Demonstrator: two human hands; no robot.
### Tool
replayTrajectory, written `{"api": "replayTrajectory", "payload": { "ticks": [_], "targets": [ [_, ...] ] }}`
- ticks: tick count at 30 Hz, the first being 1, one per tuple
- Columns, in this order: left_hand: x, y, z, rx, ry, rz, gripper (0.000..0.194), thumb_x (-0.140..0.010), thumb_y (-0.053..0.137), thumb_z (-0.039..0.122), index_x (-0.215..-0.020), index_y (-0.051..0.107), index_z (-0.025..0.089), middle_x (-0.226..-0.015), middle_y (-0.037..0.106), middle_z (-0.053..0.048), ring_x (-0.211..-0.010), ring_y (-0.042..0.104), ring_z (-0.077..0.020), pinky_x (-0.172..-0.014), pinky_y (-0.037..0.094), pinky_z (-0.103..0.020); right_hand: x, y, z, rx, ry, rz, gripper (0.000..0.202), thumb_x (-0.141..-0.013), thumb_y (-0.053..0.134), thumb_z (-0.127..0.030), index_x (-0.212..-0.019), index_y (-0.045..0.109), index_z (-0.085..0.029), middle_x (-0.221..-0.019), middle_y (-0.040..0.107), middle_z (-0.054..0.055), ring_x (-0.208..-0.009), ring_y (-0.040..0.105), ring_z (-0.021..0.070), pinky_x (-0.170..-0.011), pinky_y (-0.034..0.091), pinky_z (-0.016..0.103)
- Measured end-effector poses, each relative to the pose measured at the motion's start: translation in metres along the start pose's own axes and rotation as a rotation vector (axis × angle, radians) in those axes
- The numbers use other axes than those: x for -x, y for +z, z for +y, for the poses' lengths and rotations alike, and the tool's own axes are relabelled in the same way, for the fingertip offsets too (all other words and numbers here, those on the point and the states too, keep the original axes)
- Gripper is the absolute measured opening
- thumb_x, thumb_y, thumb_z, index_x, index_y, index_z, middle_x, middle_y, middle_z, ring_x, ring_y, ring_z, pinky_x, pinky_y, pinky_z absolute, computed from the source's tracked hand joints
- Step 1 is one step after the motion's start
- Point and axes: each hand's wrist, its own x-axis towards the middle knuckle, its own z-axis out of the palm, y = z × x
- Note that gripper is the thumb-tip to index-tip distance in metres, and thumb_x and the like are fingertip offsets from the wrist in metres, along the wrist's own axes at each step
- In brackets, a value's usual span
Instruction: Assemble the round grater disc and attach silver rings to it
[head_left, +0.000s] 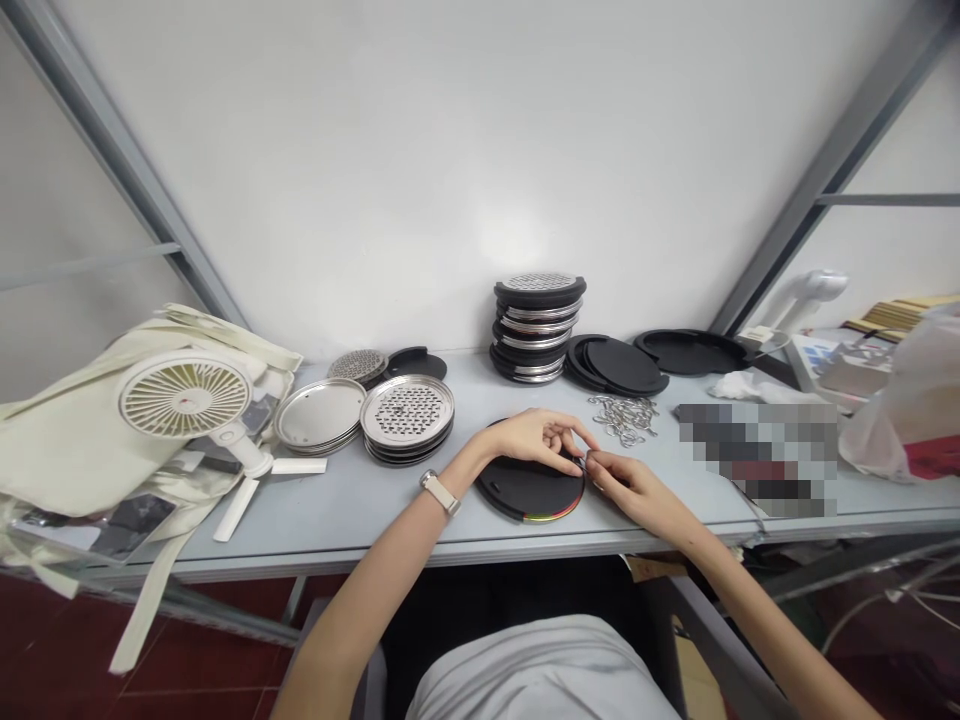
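A round black disc (525, 485) lies near the table's front edge, with a shiny yellow-red rim showing at its lower right. My left hand (541, 440) reaches over the disc, thumb and index finger closed at its right edge. Beside it my right hand (626, 485) has its fingers pinched together at the same edge. Whatever the fingertips hold there is too small to make out. Behind my right hand sits a loose pile of small metal clips (624, 418). Perforated metal plates (407, 411) and plain metal lids (318, 412) are stacked to the left.
A tall stack of black and silver discs (538, 328) stands near the wall. Right of it are black discs (626, 366) and a black tray (694, 352). A white fan (186, 397) and cream bag (67, 430) occupy the left. A plastic bag (911, 400) is far right.
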Motion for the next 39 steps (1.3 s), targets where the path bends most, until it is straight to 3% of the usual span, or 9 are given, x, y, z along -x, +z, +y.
{"api": "replayTrajectory", "payload": {
  "ticks": [10,23,28,39],
  "targets": [
    [-0.0005,-0.0009,-0.0028,0.012,0.03,-0.024,0.05,-0.064,0.076,0.029,-0.11,0.061,0.014,-0.084,0.059,-0.002,-0.057,0.036,-0.0024,-0.056,0.032,-0.019,-0.0007,0.0002,0.0015,0.0,-0.008,0.011,0.039,-0.093,0.033,-0.045,-0.066,0.043,-0.019,-0.062,0.042,-0.003,-0.059,0.04,0.0129,-0.056,0.034,0.024],
    [-0.0007,0.0009,-0.0004,0.011,-0.034,0.002,0.052,-0.062,0.077,0.028,-0.11,0.061,0.014,-0.083,0.059,-0.001,-0.056,0.036,-0.0019,-0.055,0.031,-0.019,-0.0003,0.0,0.0011,0.029,-0.017,0.016,0.038,-0.093,0.033,-0.044,-0.068,0.046,-0.019,-0.062,0.047,-0.002,-0.06,0.044,0.0136,-0.057,0.036,0.025],
    [-0.0016,-0.0005,-0.0035,-0.016,0.018,-0.024,0.05,-0.066,0.075,0.029,-0.111,0.059,0.015,-0.084,0.058,-0.001,-0.055,0.034,-0.0021,-0.053,0.029,-0.019,-0.0003,0.0007,0.0018,0.028,-0.014,0.021,0.039,-0.093,0.034,-0.045,-0.068,0.048,-0.018,-0.061,0.047,-0.002,-0.059,0.045,0.0138,-0.056,0.036,0.025],
    [-0.0023,-0.0015,-0.004,-0.088,0.033,-0.016,0.049,-0.067,0.074,0.028,-0.112,0.058,0.016,-0.096,0.056,-0.004,-0.061,0.041,-0.0042,-0.057,0.035,-0.02,-0.0011,-0.0001,-0.0023,0.062,-0.031,0.001,0.037,-0.095,0.031,-0.042,-0.068,0.041,-0.02,-0.062,0.044,-0.003,-0.06,0.044,0.0133,-0.058,0.036,0.025]
  ]
}}
